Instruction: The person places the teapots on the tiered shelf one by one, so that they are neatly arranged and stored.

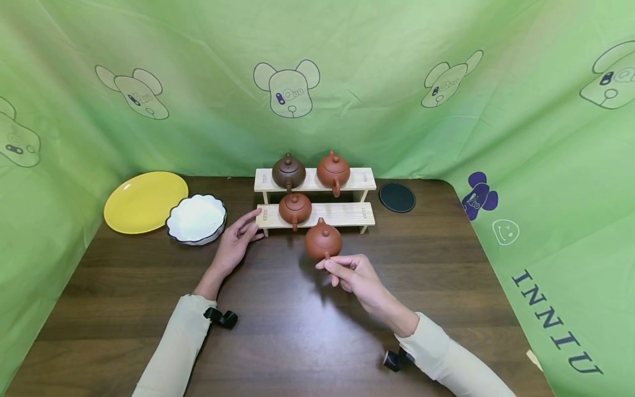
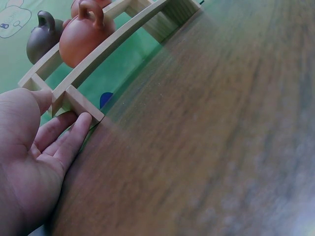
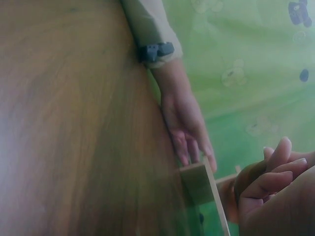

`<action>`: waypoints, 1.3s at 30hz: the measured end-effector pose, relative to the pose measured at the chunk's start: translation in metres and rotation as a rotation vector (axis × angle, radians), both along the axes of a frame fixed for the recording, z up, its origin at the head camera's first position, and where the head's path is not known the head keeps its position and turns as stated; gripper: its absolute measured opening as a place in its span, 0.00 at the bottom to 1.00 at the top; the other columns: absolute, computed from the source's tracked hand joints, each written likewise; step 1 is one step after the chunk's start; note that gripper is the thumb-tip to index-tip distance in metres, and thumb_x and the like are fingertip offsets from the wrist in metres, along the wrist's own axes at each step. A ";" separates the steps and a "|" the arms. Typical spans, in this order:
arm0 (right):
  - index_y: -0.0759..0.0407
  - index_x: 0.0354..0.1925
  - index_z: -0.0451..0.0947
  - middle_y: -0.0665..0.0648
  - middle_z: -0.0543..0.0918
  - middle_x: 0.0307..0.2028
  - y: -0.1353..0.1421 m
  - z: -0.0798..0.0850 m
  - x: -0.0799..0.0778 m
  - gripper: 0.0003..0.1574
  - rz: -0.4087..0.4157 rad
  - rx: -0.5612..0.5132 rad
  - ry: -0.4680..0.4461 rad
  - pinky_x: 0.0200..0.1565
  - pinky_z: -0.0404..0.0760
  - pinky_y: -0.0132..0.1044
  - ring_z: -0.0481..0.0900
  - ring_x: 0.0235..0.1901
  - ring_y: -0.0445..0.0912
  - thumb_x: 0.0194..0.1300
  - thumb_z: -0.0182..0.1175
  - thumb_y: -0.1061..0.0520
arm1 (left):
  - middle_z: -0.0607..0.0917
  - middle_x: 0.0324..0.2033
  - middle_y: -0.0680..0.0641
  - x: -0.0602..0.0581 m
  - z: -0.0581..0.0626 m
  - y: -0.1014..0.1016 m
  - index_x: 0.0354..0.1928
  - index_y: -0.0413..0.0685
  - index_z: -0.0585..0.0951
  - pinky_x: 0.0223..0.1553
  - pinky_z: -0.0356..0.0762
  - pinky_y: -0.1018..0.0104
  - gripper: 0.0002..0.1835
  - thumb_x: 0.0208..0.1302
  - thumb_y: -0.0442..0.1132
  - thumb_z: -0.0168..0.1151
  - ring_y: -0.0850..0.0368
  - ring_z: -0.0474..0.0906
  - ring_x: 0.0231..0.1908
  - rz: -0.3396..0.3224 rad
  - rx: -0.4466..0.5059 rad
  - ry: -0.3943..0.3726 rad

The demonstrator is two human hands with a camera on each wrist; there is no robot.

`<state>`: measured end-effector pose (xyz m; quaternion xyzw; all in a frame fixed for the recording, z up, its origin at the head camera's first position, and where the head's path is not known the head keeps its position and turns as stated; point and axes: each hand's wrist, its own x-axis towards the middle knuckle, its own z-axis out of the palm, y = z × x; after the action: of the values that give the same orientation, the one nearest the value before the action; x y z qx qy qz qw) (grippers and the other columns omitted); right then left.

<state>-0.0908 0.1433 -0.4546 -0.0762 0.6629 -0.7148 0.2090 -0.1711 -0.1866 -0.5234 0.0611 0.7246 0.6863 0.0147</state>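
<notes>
My right hand (image 1: 364,281) pinches the handle of a reddish-brown clay teapot (image 1: 323,241), holding it over the table in front of a two-step wooden stand (image 1: 342,212). In the right wrist view my curled fingers (image 3: 273,182) hide most of that pot. My left hand (image 1: 233,248) touches the left end of the lower step with fairly straight fingers; in the left wrist view its fingertips (image 2: 83,120) lie against the stand's leg. On the lower step sits another reddish teapot (image 1: 295,209). The upper step bears a dark brown teapot (image 1: 289,172) and a reddish one (image 1: 333,170).
A yellow oval plate (image 1: 144,201) lies at the back left, with a white scalloped bowl (image 1: 197,219) beside it. Right of the stand is a dark round coaster (image 1: 397,197). Green printed cloth (image 1: 213,88) hangs around the brown wooden table (image 1: 278,336).
</notes>
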 end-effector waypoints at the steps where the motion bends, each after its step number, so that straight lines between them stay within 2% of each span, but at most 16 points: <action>1: 0.81 0.57 0.83 0.45 0.78 0.21 0.002 0.000 -0.001 0.21 -0.010 0.001 0.000 0.19 0.54 0.24 0.58 0.16 0.35 0.85 0.60 0.60 | 0.75 0.79 0.39 0.000 0.000 0.000 0.82 0.40 0.72 0.60 0.90 0.68 0.26 0.89 0.36 0.56 0.71 0.87 0.54 0.000 0.001 0.000; 5: 0.79 0.55 0.85 0.46 0.77 0.21 0.008 -0.001 -0.006 0.20 -0.055 0.002 -0.003 0.20 0.54 0.24 0.58 0.16 0.35 0.84 0.61 0.60 | 0.74 0.79 0.37 0.000 -0.002 0.000 0.82 0.39 0.72 0.60 0.90 0.68 0.26 0.89 0.36 0.55 0.71 0.87 0.54 0.001 0.004 0.010; 12: 0.68 0.51 0.91 0.47 0.78 0.21 0.016 -0.006 -0.019 0.13 -0.136 -0.003 0.005 0.19 0.55 0.24 0.60 0.17 0.36 0.84 0.62 0.60 | 0.73 0.78 0.33 0.000 -0.003 -0.001 0.82 0.37 0.71 0.60 0.89 0.70 0.26 0.89 0.37 0.54 0.72 0.87 0.54 0.003 -0.002 0.029; 18: 0.75 0.53 0.88 0.47 0.78 0.21 0.019 -0.012 -0.029 0.17 -0.190 0.017 0.027 0.19 0.55 0.23 0.60 0.17 0.35 0.84 0.62 0.60 | 0.73 0.79 0.35 0.000 -0.003 0.000 0.82 0.37 0.71 0.61 0.89 0.69 0.26 0.89 0.35 0.54 0.72 0.86 0.55 0.007 0.004 0.024; 24: 0.82 0.56 0.84 0.48 0.78 0.21 0.019 -0.017 -0.040 0.20 -0.233 0.006 0.048 0.18 0.54 0.24 0.60 0.16 0.35 0.84 0.61 0.61 | 0.73 0.78 0.31 -0.002 -0.005 0.000 0.82 0.34 0.70 0.61 0.89 0.69 0.26 0.89 0.34 0.53 0.72 0.85 0.57 -0.008 0.028 0.027; 29: 0.81 0.55 0.85 0.47 0.78 0.21 0.020 -0.021 -0.050 0.19 -0.251 0.018 0.093 0.17 0.55 0.24 0.61 0.17 0.35 0.84 0.62 0.61 | 0.73 0.78 0.33 -0.002 -0.005 -0.001 0.82 0.35 0.70 0.61 0.89 0.69 0.26 0.89 0.34 0.53 0.71 0.86 0.56 -0.006 0.031 0.024; 35: 0.75 0.53 0.88 0.47 0.77 0.21 0.020 -0.023 -0.058 0.18 -0.265 0.045 0.118 0.18 0.56 0.24 0.63 0.18 0.36 0.85 0.62 0.59 | 0.73 0.79 0.33 -0.003 -0.005 -0.001 0.82 0.35 0.70 0.61 0.89 0.69 0.26 0.89 0.34 0.53 0.71 0.85 0.58 -0.009 0.033 0.021; 39: 0.77 0.55 0.87 0.47 0.77 0.21 0.018 -0.022 -0.062 0.19 -0.284 0.041 0.127 0.17 0.55 0.24 0.62 0.17 0.35 0.86 0.61 0.59 | 0.74 0.78 0.32 -0.003 -0.005 0.000 0.82 0.35 0.70 0.61 0.89 0.70 0.26 0.89 0.34 0.53 0.72 0.85 0.56 -0.008 0.027 0.021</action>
<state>-0.1526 0.1611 -0.4767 -0.0224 0.6933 -0.7173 0.0650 -0.1740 -0.1867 -0.5287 0.0713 0.7153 0.6951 0.0091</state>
